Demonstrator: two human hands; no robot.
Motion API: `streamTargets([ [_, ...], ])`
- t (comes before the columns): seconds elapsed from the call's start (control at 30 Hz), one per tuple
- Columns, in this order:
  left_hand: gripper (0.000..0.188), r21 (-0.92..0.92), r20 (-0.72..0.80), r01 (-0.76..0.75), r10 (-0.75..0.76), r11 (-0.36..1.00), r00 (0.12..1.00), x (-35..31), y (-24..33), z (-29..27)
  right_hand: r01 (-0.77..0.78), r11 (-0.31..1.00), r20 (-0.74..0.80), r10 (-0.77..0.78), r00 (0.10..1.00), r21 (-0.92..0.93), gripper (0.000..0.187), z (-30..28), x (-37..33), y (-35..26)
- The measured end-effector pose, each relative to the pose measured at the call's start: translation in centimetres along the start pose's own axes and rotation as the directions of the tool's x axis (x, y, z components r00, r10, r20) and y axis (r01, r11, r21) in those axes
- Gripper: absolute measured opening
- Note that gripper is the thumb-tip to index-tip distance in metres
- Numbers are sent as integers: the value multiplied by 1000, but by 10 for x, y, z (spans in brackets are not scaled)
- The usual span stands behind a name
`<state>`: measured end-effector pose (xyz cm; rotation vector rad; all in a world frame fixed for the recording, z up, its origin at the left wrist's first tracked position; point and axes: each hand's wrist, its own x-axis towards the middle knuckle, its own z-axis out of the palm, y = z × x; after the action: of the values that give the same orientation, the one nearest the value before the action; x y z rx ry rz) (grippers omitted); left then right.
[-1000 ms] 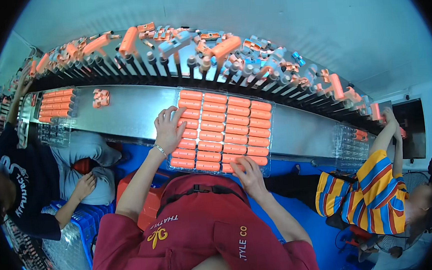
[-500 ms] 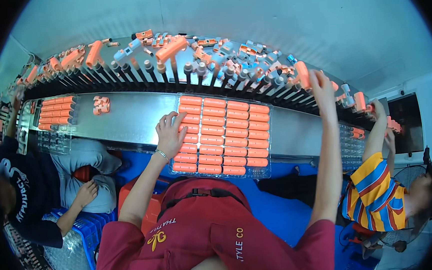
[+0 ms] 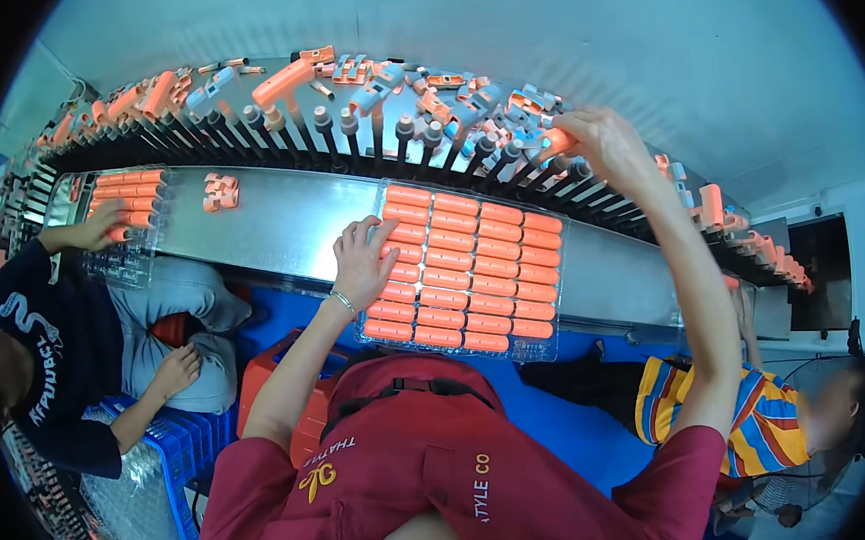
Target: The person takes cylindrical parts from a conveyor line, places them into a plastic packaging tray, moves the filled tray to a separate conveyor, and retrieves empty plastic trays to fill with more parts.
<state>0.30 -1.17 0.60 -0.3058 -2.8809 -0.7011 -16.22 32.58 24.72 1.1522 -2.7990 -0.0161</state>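
Grips with the bare right hand (image 3: 602,143), fingers curled closed on a short, bright orange plastic piece (image 3: 555,143), partly hidden by them. Held at upper right, over a row of upright black pegs with grey tips (image 3: 404,141); pointed with its visible end leftward and slightly down, long axis too covered to read exactly. Cannot tell whether touching a peg. Reaches far forward with the right arm, bent at the elbow, back of the hand upward.

Rests the bare left hand (image 3: 362,260), palm down, fingers open and spread, along the left column of a clear plastic tray (image 3: 536,350). Packed inside in four columns: glossy orange plastic cylinders (image 3: 449,259), long axes running left to right, dipping slightly rightward. Set on a grey metal table (image 3: 284,220). To the left, over a second tray, a co-worker's hand (image 3: 98,226).
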Motion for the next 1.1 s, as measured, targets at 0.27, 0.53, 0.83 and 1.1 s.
streamTargets([
  [0.27,60,-249,-109,108,-139,962,984,-8,-16,3,-174,957,-525,274,806,233,39,47,-72,-94],
  [0.53,51,-401,90,231,-213,886,973,3,-13,0,-324,871,-135,395,909,369,42,147,-255,-179],
  [0.83,27,-149,50,107,-101,983,994,1,-21,-4,-695,13,180,962,204,719,34,188,-261,-184],
  [1.1,25,-254,149,223,-190,941,970,-5,-19,5,-769,-28,321,918,233,639,53,215,-226,-193],
])
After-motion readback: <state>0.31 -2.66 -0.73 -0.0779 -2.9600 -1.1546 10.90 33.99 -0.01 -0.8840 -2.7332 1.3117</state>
